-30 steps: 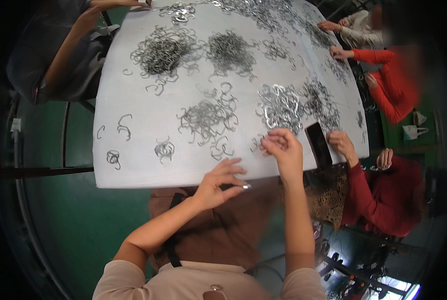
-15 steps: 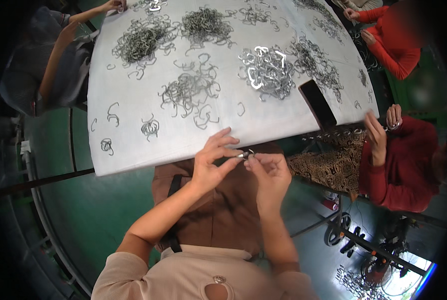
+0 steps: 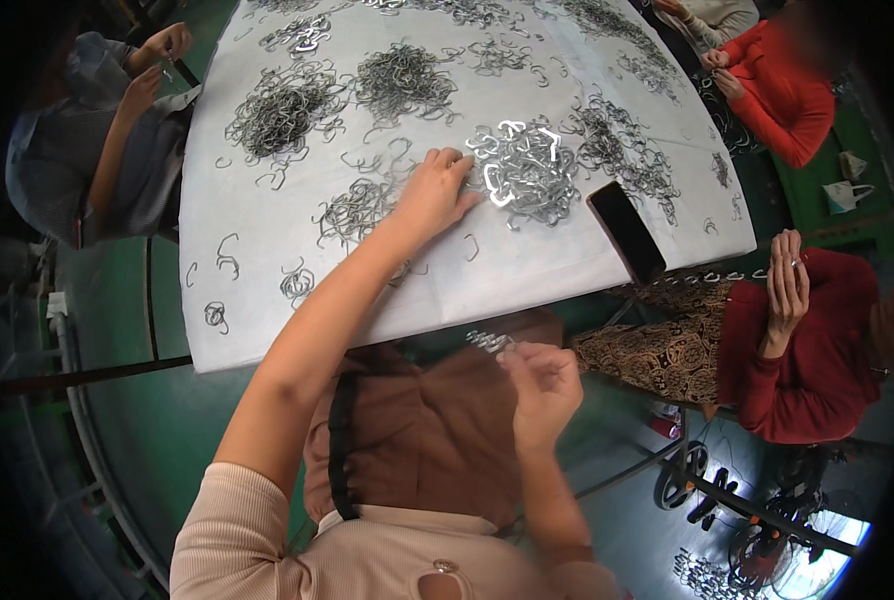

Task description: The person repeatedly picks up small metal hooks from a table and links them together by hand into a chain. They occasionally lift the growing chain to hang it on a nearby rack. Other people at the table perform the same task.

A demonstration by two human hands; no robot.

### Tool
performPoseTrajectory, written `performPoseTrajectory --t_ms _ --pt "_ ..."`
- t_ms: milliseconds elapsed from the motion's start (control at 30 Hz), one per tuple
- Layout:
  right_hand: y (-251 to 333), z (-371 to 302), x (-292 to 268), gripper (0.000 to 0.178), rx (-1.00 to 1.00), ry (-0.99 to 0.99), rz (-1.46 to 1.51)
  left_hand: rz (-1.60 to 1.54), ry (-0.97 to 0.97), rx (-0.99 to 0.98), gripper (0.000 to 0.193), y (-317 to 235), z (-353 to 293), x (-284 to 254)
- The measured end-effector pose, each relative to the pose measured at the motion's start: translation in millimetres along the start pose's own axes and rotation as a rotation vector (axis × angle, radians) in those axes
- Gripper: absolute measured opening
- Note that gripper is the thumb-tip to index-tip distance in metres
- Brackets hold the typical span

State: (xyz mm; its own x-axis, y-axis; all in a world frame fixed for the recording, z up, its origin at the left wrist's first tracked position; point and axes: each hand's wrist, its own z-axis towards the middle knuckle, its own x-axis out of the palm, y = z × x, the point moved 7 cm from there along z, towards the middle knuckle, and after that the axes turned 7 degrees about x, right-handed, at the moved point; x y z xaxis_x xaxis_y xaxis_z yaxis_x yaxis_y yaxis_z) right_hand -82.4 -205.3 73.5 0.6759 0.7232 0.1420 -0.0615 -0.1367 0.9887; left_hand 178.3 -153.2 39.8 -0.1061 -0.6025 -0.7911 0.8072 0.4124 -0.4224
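Observation:
My left hand (image 3: pixel 437 192) reaches out over the white-covered table, fingers apart, at the left edge of a pile of shiny curved metal hooks (image 3: pixel 527 178). I see nothing held in it. My right hand (image 3: pixel 542 390) stays near the table's front edge, over my lap. Its thumb and fingers pinch a short string of small silver metal links (image 3: pixel 487 342), which sticks out to the left. Left of my left hand lies a looser heap of duller hooks (image 3: pixel 352 212), partly hidden by my forearm.
More hook heaps (image 3: pixel 402 82) cover the far table. A black phone (image 3: pixel 625 232) lies right of the shiny pile. A person in dark red (image 3: pixel 807 330) sits at the right, another in bright red (image 3: pixel 782 95) farther off, and one in grey (image 3: pixel 57 150) at the left.
My left hand has left the small piece at my right hand and moved forward to the shiny pile. My right hand has dropped slightly and still holds the links.

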Motion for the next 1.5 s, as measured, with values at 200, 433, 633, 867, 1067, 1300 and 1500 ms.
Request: performPoseTrajectory --t_ms 200,433,633,867,1067,1300,1500 --pt "0.9 -1.6 -3.4 0.02 -0.033 0.007 -0.03 0.226 0.255 0.132 0.024 8.4 16.1 18.2" --pt "-4.3 -2.6 -1.6 0.017 -0.06 0.039 -0.008 0.317 0.274 -0.162 0.011 14.1 4.3 -13.4" --pt "-8.1 -4.5 6.1 0.015 -0.036 0.039 -0.016 -0.481 -0.051 -0.361 0.012 -15.3 -65.6 -46.5" --pt "-17.3 -2.6 8.6 0.013 -0.021 0.023 -0.036 -1.126 0.001 -0.668 0.012 -71.8 -129.3 -26.7" --pt "-19.2 -2.1 14.7 0.013 -0.028 0.028 -0.056 -0.982 -0.068 -0.574 0.011 -95.5 -136.8 -51.4" --pt "-30.9 -4.4 21.0 0.015 -0.059 0.042 -0.188 -0.741 -0.097 -0.34 0.012 -104.5 -135.1 -66.8" --pt "-22.5 33.6 3.8 0.018 -0.073 0.051 -0.336 -0.741 -0.087 -0.169 0.015 -82.7 -140.7 -55.2"
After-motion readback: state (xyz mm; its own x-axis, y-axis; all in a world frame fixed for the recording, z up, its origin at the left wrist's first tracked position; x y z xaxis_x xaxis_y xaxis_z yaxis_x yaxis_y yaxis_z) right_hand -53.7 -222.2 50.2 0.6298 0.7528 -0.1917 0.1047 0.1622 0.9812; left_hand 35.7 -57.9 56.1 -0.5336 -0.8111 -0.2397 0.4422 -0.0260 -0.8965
